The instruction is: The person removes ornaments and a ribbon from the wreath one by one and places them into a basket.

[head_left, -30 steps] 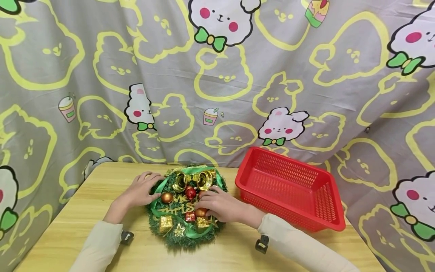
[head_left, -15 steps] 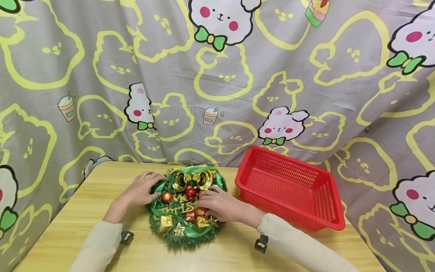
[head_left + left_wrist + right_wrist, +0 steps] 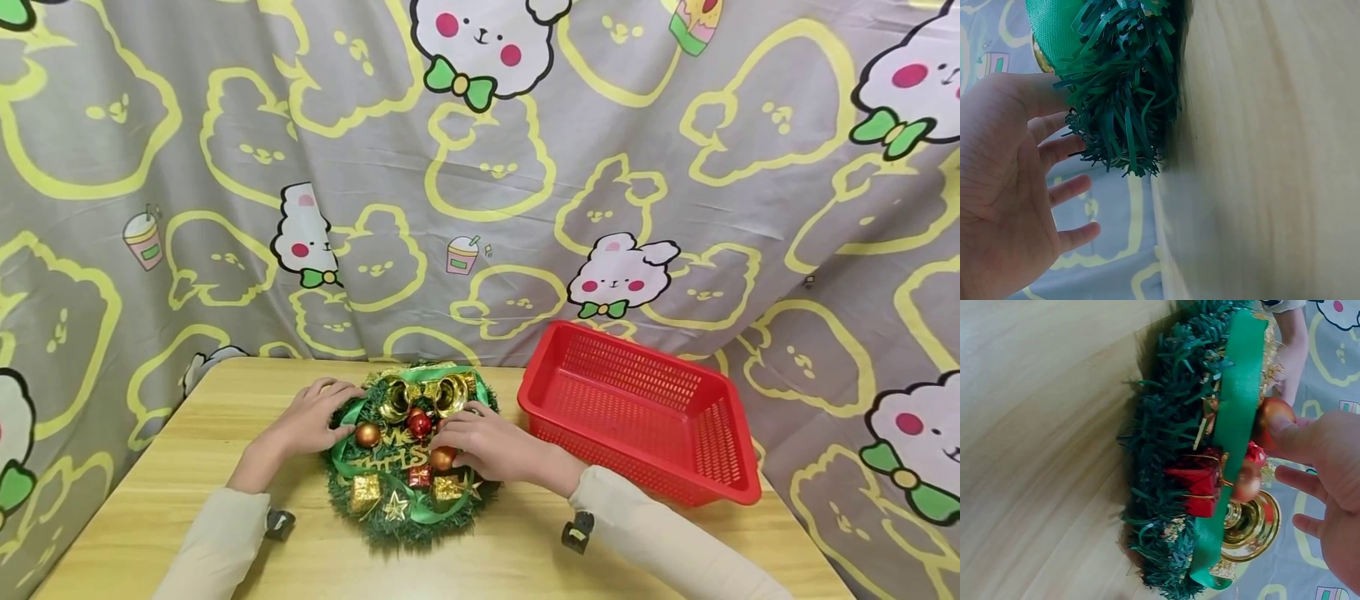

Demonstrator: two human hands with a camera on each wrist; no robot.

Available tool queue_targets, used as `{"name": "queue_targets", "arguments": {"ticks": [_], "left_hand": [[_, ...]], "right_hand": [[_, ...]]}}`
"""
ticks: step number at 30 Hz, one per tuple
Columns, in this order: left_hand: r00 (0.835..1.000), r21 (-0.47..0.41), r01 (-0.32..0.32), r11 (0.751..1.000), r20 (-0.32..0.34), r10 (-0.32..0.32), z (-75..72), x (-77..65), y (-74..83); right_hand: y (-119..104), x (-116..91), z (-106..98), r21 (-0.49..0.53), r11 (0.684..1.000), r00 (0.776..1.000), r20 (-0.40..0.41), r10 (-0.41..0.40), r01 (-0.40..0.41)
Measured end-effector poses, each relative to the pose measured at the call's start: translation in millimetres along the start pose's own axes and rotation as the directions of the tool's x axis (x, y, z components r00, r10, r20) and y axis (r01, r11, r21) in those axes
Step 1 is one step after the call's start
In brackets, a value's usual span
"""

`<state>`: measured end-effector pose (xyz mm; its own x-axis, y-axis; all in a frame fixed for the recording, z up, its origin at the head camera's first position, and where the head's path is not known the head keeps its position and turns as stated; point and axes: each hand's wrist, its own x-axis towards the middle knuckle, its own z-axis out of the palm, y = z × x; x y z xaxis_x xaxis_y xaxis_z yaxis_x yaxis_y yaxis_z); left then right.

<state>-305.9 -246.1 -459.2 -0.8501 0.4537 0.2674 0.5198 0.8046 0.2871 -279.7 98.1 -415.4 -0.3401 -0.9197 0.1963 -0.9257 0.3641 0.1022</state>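
Note:
A green tinsel Christmas wreath (image 3: 405, 533) lies on the wooden table, dressed with green ribbon (image 3: 1238, 394), gold bells (image 3: 452, 396), small gift boxes and gold lettering. My left hand (image 3: 309, 421) rests at its left edge; in the left wrist view the relaxed fingers are spread, thumb and nearer fingertips reaching the tinsel. On the wreath's right side my right hand (image 3: 491, 450) pinches an orange bauble (image 3: 1272, 422), its thumb lying on the ball in the right wrist view. A red bauble (image 3: 420, 425) and another orange bauble (image 3: 367, 434) sit further left.
A red perforated plastic basket (image 3: 637, 467) stands on the table to the right, close beyond my right forearm. Behind the table (image 3: 180, 450) hangs a grey curtain (image 3: 495, 292) printed with cartoon rabbits. Dark wrist cameras sit at both sleeves.
My right hand has shifted slightly at the orange bauble, with its fingers raised a little and more of the ball showing. The left hand and the wreath have stayed in place.

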Motion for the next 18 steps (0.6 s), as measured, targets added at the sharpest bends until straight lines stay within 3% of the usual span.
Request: {"name": "queue_targets", "arguments": {"ticks": [9,18], "left_hand": [[1.0,-0.001,0.002,1.0,0.005,-0.002,-0.9,0.9,0.1],[1.0,-0.025,0.012,1.0,0.024,-0.011,-2.3,5.9,1.2]], "right_hand": [[4.5,0.6,-11.4,0.05,0.999,0.999,-0.046,-0.002,0.004],[8.5,0.3,-29.3,0.094,0.992,0.996,-0.018,0.083,-0.081]]}}
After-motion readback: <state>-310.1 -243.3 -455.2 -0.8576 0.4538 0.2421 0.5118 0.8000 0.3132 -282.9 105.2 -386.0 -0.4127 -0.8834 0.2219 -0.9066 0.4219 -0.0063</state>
